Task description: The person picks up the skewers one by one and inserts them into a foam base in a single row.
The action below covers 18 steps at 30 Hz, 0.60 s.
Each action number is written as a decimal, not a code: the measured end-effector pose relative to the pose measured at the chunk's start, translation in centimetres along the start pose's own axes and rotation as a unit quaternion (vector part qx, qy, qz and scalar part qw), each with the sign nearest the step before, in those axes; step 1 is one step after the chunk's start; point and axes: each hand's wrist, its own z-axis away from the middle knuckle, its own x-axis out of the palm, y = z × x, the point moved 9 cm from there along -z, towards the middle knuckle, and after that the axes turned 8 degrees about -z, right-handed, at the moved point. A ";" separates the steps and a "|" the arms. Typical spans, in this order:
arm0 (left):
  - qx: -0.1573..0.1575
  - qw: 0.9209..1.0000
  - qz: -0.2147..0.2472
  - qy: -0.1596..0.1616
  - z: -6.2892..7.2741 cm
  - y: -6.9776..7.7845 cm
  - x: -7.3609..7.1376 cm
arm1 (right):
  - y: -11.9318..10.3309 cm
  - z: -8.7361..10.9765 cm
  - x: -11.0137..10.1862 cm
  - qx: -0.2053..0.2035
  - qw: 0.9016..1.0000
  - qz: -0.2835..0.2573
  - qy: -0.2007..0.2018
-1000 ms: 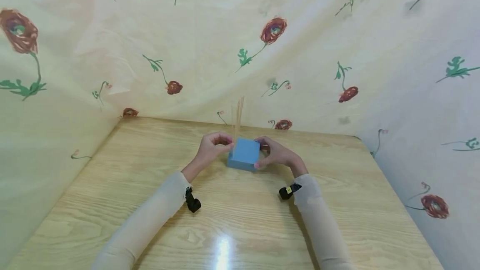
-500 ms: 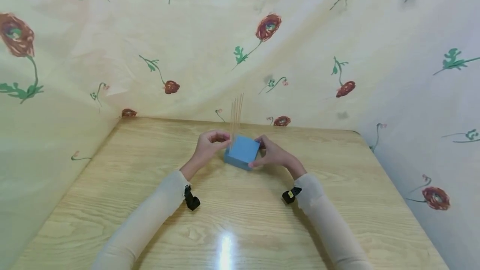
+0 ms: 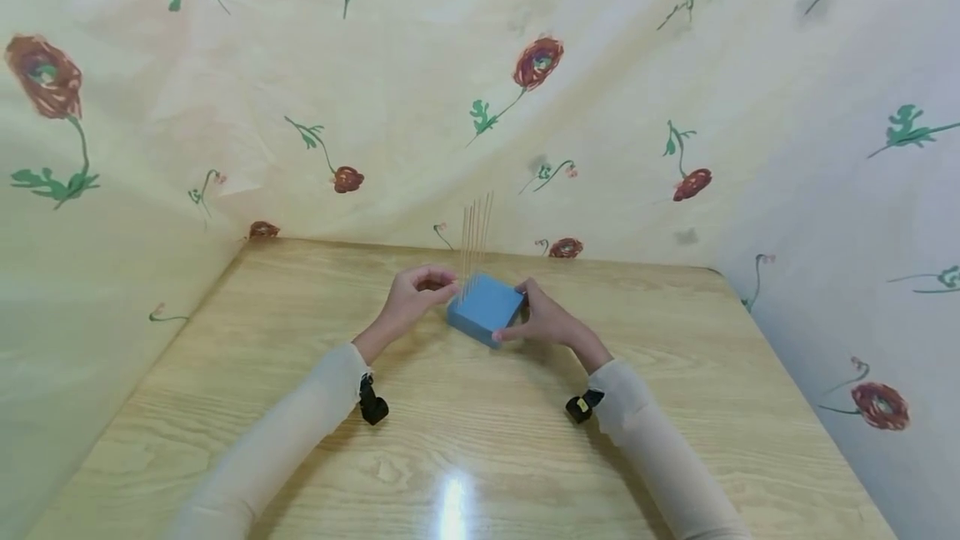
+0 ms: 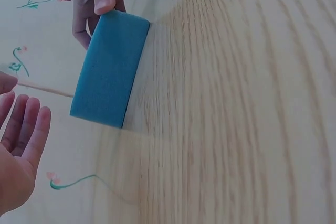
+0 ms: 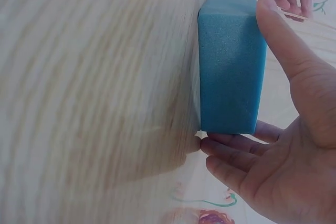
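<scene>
A blue foam block (image 3: 487, 307) lies on the wooden table, turned at an angle. Several thin wooden sticks (image 4: 47, 89) stand upright in a row along its left side, leaning slightly apart at their tops. My left hand (image 3: 411, 294) is at the lower part of these sticks, thumb and forefinger pinching one close above the block; its other fingers are spread loosely. On the opposite side my right hand (image 3: 547, 315) grips the block, thumb at the near corner and fingers around the far one. In the right wrist view the block (image 5: 232, 72) sits between thumb and fingers.
The pale wooden table (image 3: 465, 432) reaches back to a cream cloth (image 3: 420, 90) printed with red flowers, which hangs behind and on both sides. Both wrists carry black strapped cameras. A bright light reflection shows on the near tabletop.
The block has been turned slightly, its near corner swinging left. The sticks now look more spread out. My left hand has shifted a little left, and the right still grips the block.
</scene>
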 end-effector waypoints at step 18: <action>-0.138 0.977 -0.108 -0.126 1.0 -4.0 -3.7 | 0.7 0.3 0.4 0.000 1.000 -0.009 -0.029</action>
